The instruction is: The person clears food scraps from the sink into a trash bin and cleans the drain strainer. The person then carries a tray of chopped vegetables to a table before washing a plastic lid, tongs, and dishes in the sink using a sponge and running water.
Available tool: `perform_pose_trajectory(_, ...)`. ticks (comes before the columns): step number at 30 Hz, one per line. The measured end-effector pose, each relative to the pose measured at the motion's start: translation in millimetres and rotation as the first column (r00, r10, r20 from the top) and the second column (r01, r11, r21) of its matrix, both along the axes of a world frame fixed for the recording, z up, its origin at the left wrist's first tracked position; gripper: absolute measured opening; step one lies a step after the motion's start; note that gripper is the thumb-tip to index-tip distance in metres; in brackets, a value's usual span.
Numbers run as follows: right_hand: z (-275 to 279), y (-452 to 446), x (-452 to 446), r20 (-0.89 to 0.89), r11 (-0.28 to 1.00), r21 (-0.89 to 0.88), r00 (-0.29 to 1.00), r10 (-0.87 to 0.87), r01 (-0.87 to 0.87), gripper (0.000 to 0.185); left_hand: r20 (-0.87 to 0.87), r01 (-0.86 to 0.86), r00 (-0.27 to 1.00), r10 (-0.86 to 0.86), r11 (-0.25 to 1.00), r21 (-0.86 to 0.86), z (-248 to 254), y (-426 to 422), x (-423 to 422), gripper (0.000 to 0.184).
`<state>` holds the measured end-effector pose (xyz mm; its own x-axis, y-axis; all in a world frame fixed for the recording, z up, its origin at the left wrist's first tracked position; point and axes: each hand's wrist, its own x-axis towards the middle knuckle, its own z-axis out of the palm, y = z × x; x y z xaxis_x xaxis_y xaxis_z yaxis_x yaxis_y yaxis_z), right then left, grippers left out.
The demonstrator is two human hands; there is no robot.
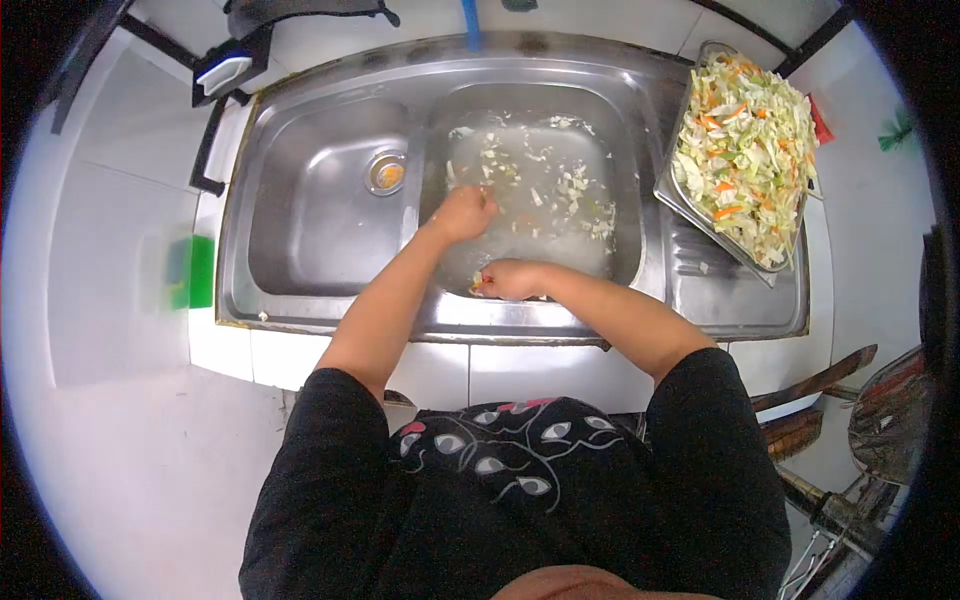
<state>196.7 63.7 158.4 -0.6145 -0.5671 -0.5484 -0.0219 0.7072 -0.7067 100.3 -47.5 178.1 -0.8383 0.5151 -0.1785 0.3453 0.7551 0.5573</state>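
Observation:
My left hand (465, 212) is over the left side of the water-filled right basin (625, 250), its fingers curled closed. Whatever it may hold is hidden. Closer to me, near the basin's front wall, my right hand (508, 280) is closed on a few vegetable pieces (477, 285), with bits of orange and pale green showing at its fingers. Pale shreds of chopped cabbage (573, 185) float in the cloudy water around and beyond both hands. On the drainboard to the right, a metal tray (690, 205) is heaped with shredded cabbage and carrot (745, 150).
The left basin (300, 220) has a drain (386, 173) with orange bits in its strainer. A blue hose or pipe (471, 22) comes down behind the sink. Green sponge-like material (201, 272) is at the left edge. Wooden-handled utensils (815, 380) are at the lower right.

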Motion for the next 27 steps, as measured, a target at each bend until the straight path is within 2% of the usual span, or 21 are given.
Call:
perform_pose_trajectory(3, 2.7, -3.7, 0.1, -0.077, 1.0, 0.023, 0.997, 0.011, -0.009, 0.033, -0.106, 0.059, 0.993, -0.057, 0.998, 0.012, 20.5, -5.9, 12.4, 0.027)
perform_pose_trajectory(5, 5.8, -5.2, 0.0, -0.05, 0.999, 0.043, 0.999, -0.007, 0.009, 0.036, -0.13, 0.049, 0.99, -0.05, 0.999, -0.01, 30.1, -9.9, 17.0, 0.027)
perform_pose_trajectory(9, 23.7, -4.5, 1.3, -0.075, 0.999, 0.038, 0.997, 0.01, -0.007, 0.039, -0.122, -0.075, 0.989, 0.084, 0.994, 0.081, 33.4, -18.8, 17.2, 0.026)
perform_pose_trajectory(12, 44.6, 3.4, -9.2, 0.157, 0.996, 0.075, 0.986, -0.062, 0.051, 0.035, -0.073, -0.167, 0.98, 0.185, 0.965, 0.202, 37.7, -29.4, 15.6, 0.026)
perform_pose_trajectory(14, 52.7, 17.7, -21.9, 0.23, 0.96, -0.148, 0.953, -0.199, 0.236, 0.029, 0.037, -0.271, 0.962, 0.271, 0.925, 0.265, 57.0, -32.6, 18.3, 0.027)
perform_pose_trajectory(17, 54.1, 42.7, -40.5, 0.459, 0.757, -0.316, 0.79, -0.406, 0.572, 0.025, 0.121, -0.319, 0.947, 0.297, 0.911, 0.259, 60.4, -36.9, 22.7, 0.028)
perform_pose_trajectory(20, 60.5, 56.5, -37.5, 0.636, 0.646, -0.381, 0.694, -0.337, 0.662, 0.021, 0.101, -0.294, 0.956, 0.276, 0.899, 0.324, 36.1, -38.2, 25.2, 0.028)
perform_pose_trajectory(21, 61.8, 61.5, -36.9, 0.672, 0.604, -0.407, 0.673, -0.309, 0.685, 0.02, 0.362, -0.42, 0.889, 0.281, 0.815, 0.4, 35.4, -37.4, 25.3, 0.027)
perform_pose_trajectory(23, 62.3, 69.4, -34.0, 0.741, 0.516, -0.448, 0.626, -0.243, 0.73, 0.019, 0.791, -0.682, 0.596, 0.141, 0.608, 0.405, 32.5, -36.3, 26.5, 0.026)
perform_pose_trajectory(26, 75.9, 73.9, -26.8, 0.71, 0.473, -0.449, 0.624, -0.326, 0.758, 0.019, 0.905, -0.798, 0.416, -0.089, 0.44, 0.411, 45.3, -28.0, 35.8, 0.024)
perform_pose_trajectory(27, 76.8, 75.9, -25.7, 0.707, 0.464, -0.458, 0.627, -0.327, 0.758, 0.019, 0.908, -0.803, 0.4, -0.126, 0.43, 0.413, 48.4, -26.2, 37.2, 0.023)
